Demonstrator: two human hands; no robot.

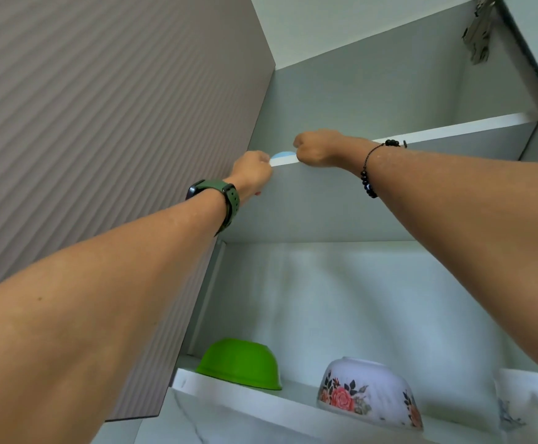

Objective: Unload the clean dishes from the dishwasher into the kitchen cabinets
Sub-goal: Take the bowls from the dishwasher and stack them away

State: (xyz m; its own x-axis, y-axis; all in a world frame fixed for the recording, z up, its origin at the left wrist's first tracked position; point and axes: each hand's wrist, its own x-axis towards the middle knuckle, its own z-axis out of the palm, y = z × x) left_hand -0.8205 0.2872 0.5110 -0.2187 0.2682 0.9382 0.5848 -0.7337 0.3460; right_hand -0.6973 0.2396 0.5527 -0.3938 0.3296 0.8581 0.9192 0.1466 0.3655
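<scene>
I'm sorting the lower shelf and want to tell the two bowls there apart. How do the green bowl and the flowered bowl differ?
The green bowl is one plain colour; the flowered bowl is white with pink roses and dark leaves. The green bowl sits at the shelf's left end near the cabinet door; the flowered bowl stands further right. The green bowl looks wider and flatter, the flowered one rounder. Both stand upside down near the front edge of the lower shelf.

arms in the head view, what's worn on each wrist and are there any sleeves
Both forearms are bare, with no sleeves in view. The left wrist carries a dark-faced watch on a green rubbery strap. The right wrist carries a thin black cord bracelet strung with dark round beads.
</scene>
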